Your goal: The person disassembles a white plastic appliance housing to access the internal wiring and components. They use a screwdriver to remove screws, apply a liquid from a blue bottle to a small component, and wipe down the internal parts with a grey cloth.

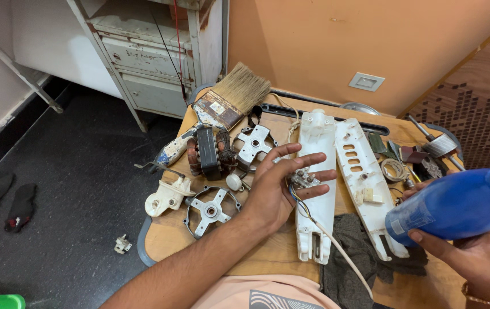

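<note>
Left hand [279,191] palm-up, fingers splayed; right hand [476,260] — blue bottle [456,206] tilted

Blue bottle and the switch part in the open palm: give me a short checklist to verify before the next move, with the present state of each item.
1. Blue bottle gripped firmly by right hand: ok.
2. Small switch part resting on left hand, palm up and fingers open: ok.
3. Bottle's outlet pointed at the part: cannot tell, the top is cut off.
4. Wires trailing from the part free of snags: cannot tell.
5. White housing halves lying flat on the table: ok.
</note>
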